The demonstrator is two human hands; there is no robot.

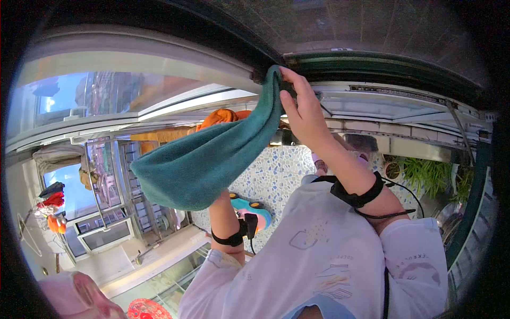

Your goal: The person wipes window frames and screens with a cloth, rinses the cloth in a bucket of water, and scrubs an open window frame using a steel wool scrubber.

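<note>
A dark green cloth (207, 159) hangs slantwise in front of me, narrow at its upper end and broad at its lower left. At the narrow end, my right hand (305, 109) grips it; the fingertips lie at the cloth's edge, partly hidden. That end meets the corner of a dark window frame (276, 53). My left forearm (226, 215) reaches up beneath the broad end. Cloth covers my left hand, so its fingers do not show.
Behind the cloth lies an orange fabric item (220, 118). Below is a speckled tile floor (281, 165) with a turquoise and pink wheeled toy (254, 215). Potted plants (430, 175) stand at right. Clothes (52, 202) hang at far left. Black cables run from my arm straps.
</note>
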